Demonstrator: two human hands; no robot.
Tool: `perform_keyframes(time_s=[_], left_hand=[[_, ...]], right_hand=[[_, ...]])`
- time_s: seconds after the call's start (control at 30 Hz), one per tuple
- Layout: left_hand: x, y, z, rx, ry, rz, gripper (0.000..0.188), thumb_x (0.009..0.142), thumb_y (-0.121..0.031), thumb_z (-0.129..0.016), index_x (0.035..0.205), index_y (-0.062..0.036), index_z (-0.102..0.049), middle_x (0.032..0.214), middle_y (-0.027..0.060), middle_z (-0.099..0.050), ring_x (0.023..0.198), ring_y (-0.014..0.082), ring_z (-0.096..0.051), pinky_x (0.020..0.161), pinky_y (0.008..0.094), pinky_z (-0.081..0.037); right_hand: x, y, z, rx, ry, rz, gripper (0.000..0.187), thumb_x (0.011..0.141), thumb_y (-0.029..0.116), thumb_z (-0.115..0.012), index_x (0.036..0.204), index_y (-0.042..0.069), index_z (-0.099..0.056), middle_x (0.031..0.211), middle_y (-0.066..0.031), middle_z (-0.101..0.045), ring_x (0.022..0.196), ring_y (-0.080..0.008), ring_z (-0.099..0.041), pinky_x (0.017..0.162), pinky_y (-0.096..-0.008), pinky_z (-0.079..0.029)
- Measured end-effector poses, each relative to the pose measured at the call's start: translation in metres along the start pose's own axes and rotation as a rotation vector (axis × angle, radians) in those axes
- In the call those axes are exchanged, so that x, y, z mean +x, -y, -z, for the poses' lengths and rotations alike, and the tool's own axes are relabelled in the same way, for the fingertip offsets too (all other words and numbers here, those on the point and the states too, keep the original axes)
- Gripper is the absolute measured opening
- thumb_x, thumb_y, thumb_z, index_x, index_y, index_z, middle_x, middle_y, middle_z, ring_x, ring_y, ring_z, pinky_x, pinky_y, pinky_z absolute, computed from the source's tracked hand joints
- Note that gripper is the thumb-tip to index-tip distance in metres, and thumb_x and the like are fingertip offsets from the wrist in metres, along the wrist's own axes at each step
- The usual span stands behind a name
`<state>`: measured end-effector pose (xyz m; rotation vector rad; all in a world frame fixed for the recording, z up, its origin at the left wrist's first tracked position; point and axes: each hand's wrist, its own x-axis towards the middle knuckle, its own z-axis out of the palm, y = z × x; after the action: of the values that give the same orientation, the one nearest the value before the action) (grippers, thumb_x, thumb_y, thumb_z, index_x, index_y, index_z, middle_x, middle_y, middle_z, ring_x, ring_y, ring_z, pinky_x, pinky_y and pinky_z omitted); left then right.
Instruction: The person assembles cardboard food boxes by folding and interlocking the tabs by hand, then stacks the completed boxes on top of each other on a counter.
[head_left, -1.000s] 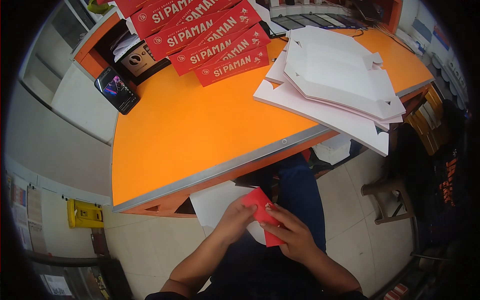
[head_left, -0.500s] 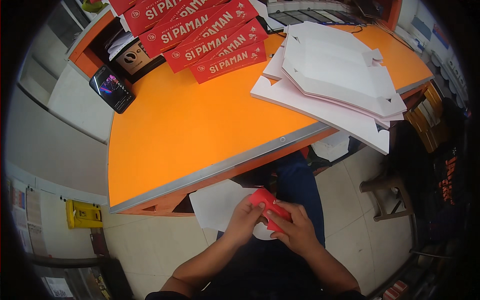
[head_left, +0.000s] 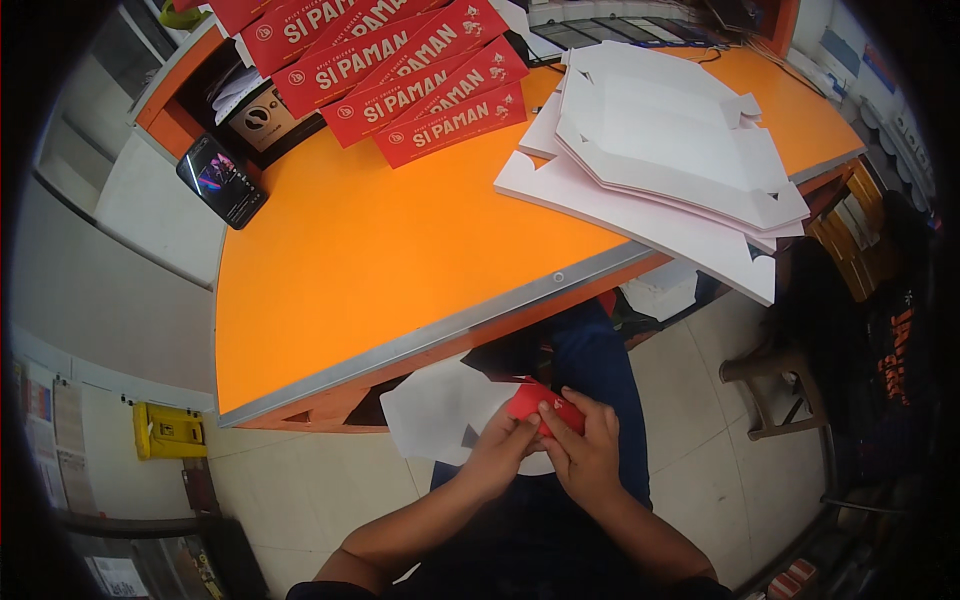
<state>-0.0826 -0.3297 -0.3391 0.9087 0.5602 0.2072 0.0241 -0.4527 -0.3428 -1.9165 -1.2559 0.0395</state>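
A cardboard box blank (head_left: 432, 405), white inside and red outside, lies across my lap below the desk edge. Its red end flap (head_left: 532, 400) is bent up between my two hands. My left hand (head_left: 496, 452) grips the flap's near left side, with the thumb pressed on the red face. From the right, my right hand (head_left: 588, 446) closes round the same flap, thumb and fingers on it. Both sets of fingertips meet at the fold, so the tabs under them are hidden.
On the orange desk (head_left: 400, 260) stand red printed boxes (head_left: 455, 125) in stacked rows. White flat box blanks (head_left: 670, 140) overhang its front edge at right. A phone (head_left: 220, 180) leans at the left. A brown stool (head_left: 775, 395) stands on the tiled floor at right.
My hands have drawn closer together over the red flap, which is now more folded and more covered by my fingers. The view has shifted slightly.
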Motion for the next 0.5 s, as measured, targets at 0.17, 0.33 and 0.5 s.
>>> perform_keyframes(time_s=[0.17,0.33,0.5], left_hand=[[0.005,0.008,0.002,0.242,0.04,-0.14,0.032,0.107,-0.013,-0.045,0.138,-0.0041,-0.047,0.127,0.007,-0.059,0.114,0.0139,-0.058,0.097,0.0321,-0.048],[0.006,0.002,0.002,0.258,0.093,-0.135,0.029,0.108,-0.013,-0.044,0.135,-0.0029,-0.046,0.113,0.0046,-0.063,0.098,0.0106,-0.061,0.086,0.029,-0.051],[-0.002,-0.017,0.009,0.434,0.342,0.144,0.022,0.107,-0.013,-0.046,0.125,-0.0028,-0.053,0.102,0.0005,-0.064,0.095,0.0086,-0.061,0.084,0.0278,-0.05]], right_hand=[[0.003,0.013,0.004,0.113,0.027,-0.139,0.054,0.087,0.012,-0.066,0.14,0.005,-0.058,0.129,-0.018,-0.054,0.11,-0.0344,-0.052,0.096,-0.0416,-0.041],[0.003,-0.013,0.024,0.542,0.064,-0.263,0.037,0.094,0.007,-0.058,0.13,0.002,-0.062,0.121,-0.0157,-0.061,0.104,-0.0291,-0.059,0.094,-0.0374,-0.045],[0.029,-0.04,0.03,0.594,0.034,-0.27,0.017,0.094,0.009,-0.062,0.107,0.003,-0.071,0.119,-0.0146,-0.065,0.109,-0.0273,-0.062,0.094,-0.0354,-0.047]])
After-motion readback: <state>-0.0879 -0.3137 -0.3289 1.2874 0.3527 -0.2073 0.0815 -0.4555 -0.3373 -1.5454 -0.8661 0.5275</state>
